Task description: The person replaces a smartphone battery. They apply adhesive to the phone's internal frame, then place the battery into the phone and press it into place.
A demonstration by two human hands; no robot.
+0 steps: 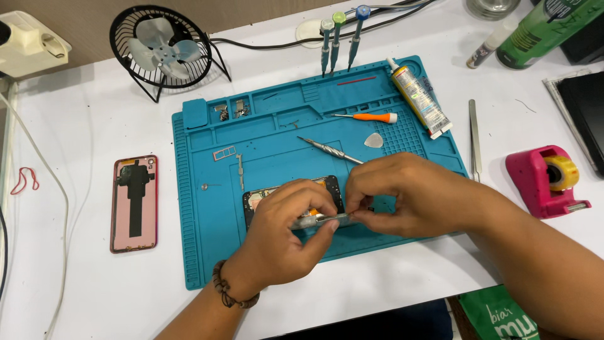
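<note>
Head view: left hand and right hand both pinch a metal tool over the phone, mat near edge; prying step, likely; next needs steady leverage.

Opened phone laid mid-mat, covered by left hand and right hand, thin metal tool pinched between both, back cover placed near desk's left edge, fan set at far edge

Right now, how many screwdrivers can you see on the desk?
4. Three teal-handled screwdrivers stand upright past the mat's far edge. One orange screwdriver lies on the blue mat. The hands may hide others.
</note>
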